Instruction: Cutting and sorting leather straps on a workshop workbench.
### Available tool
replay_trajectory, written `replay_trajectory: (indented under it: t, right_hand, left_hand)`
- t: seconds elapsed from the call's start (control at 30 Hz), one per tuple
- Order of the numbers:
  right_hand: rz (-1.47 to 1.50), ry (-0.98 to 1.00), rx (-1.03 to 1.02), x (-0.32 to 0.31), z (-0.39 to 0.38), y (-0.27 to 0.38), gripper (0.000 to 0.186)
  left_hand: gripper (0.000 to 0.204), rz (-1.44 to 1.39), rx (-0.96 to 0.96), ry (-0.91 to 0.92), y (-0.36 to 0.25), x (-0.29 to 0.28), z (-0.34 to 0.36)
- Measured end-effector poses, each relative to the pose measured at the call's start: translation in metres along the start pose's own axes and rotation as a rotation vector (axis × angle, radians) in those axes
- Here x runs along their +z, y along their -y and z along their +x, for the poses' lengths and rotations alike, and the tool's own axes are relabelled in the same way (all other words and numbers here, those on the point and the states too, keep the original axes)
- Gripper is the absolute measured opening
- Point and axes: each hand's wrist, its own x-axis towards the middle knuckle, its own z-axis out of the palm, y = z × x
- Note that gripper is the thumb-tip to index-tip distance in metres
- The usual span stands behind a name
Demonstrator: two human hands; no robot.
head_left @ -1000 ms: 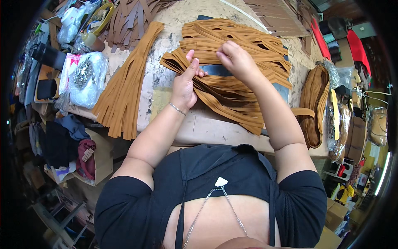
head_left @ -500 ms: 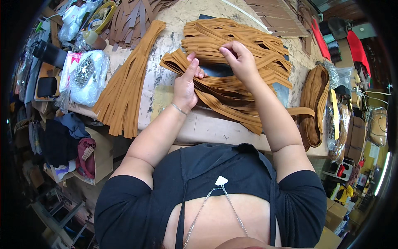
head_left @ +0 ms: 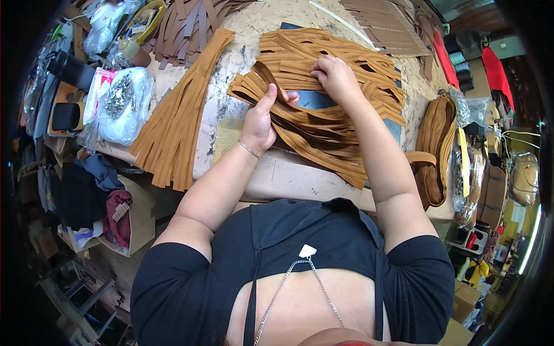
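My left hand [head_left: 262, 122] is closed around a sheaf of long tan-brown strips [head_left: 314, 141], its thumb up along the near side. One strip in that hand bows upward in a loop past the thumb. My right hand [head_left: 336, 79] rests over the wide pile of matching strips [head_left: 358, 63], its fingertips pinched together on a strip. What lies under the palm is hidden. Between the sheaf and the pile, a dark flat sheet [head_left: 314, 100] shows through. The strips' exact material is hard to make out.
Left of my hands lies a fanned bundle of tan strips [head_left: 184, 115]. A thick coil of tan strip [head_left: 434, 150] sits at the right edge of the worn table [head_left: 300, 180]. Darker brown strips [head_left: 187, 32] and a slit brown sheet [head_left: 384, 26] lie farther back. Plastic-wrapped goods [head_left: 124, 109] crowd the left.
My right fingers have come together and shifted slightly right along the pile. The strip at my left hand has risen into a loop, and more of the dark sheet shows.
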Motion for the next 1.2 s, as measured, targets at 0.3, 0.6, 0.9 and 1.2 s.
replay_trajectory:
  t: [0.3,0.6,0.9,1.2]
  right_hand:
    - [0.027,-0.024,-0.094,0.0,-0.006,0.004,0.015]
    - [0.808,0.041,0.102,-0.01,-0.015,0.04,0.01]
    - [-0.003,-0.353,-0.034,0.011,0.025,0.002,0.017]
    - [0.099,-0.212,0.038,0.012,0.034,-0.017,0.016]
  left_hand:
    - [0.04,-0.082,0.094,0.015,0.005,-0.004,0.005]
    - [0.029,-0.113,0.12,0.037,0.007,-0.002,0.003]
    - [0.014,-0.135,0.103,0.079,0.006,-0.009,0.008]
    - [0.029,-0.127,0.079,0.082,0.003,-0.009,0.009]
